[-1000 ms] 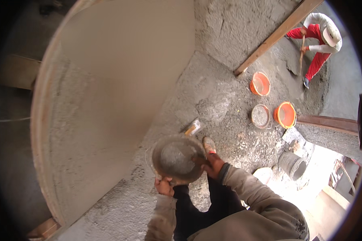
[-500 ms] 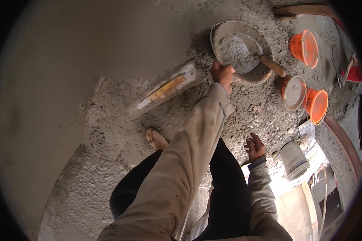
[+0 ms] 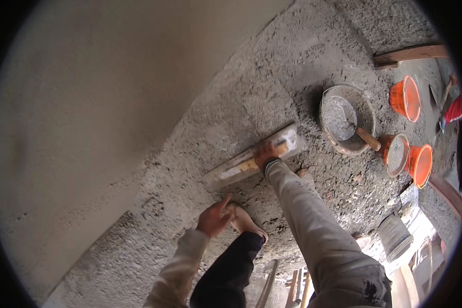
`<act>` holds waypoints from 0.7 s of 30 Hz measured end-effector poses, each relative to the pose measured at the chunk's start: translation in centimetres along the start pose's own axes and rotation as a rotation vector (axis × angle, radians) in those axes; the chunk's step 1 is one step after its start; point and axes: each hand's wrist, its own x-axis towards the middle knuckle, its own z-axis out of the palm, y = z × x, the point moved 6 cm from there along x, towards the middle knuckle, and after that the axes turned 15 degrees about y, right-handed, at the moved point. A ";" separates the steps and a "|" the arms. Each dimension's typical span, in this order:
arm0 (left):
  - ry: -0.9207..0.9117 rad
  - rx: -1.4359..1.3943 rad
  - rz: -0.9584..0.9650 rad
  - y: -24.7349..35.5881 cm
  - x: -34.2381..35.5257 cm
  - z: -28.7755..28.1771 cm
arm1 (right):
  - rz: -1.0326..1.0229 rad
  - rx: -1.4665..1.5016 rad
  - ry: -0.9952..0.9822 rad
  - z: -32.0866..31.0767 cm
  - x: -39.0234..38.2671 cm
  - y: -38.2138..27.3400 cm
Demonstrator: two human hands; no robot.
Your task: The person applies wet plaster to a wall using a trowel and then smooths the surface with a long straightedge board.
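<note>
A long plastering float point(image 3: 226, 172) with a pale wooden handle lies on the rough cement floor. My right hand point(image 3: 266, 153) is wrapped round its handle. Below it, my left hand point(image 3: 214, 215) hangs over my left boot point(image 3: 244, 220) with fingers apart and empty. A round metal pan point(image 3: 333, 110) of wet grey mix stands to the upper right, with a wooden-handled tool point(image 3: 369, 138) leaning in it.
Orange buckets point(image 3: 405, 97) stand at the right beside a bucket of grey mix point(image 3: 395, 154). Smooth plaster point(image 3: 87, 102) fills the upper left. A grey container point(image 3: 392, 238) and timber point(image 3: 410, 54) are on the right. A co-worker's red-clad leg point(image 3: 454, 110) shows at the far edge.
The pan, earlier carried in my hands, now rests on the floor. My left hand has let it go and come down toward my boot. My right hand has moved up onto the float's handle.
</note>
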 end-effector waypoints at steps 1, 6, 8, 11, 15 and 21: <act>0.063 0.250 0.028 -2.7 -3.8 -1.5 | -0.125 0.389 0.105 -2.9 -0.1 -0.5; 0.633 -1.577 -0.864 -13.6 -27.1 -6.0 | -0.246 0.485 0.396 -20.5 -12.6 4.1; 0.759 -0.870 -0.986 -18.1 -34.8 -4.0 | -0.239 0.394 0.381 -23.8 -17.4 8.4; 0.557 -0.448 -0.630 -22.5 -43.5 0.7 | -0.107 0.520 0.266 -28.8 -22.6 16.9; 0.440 -0.957 -0.696 -12.4 -40.1 -6.1 | 0.520 0.645 -0.025 -41.4 -35.4 32.9; 0.896 -0.145 -0.081 0.0 -34.1 -26.1 | 0.890 0.992 0.491 -49.5 -45.0 43.0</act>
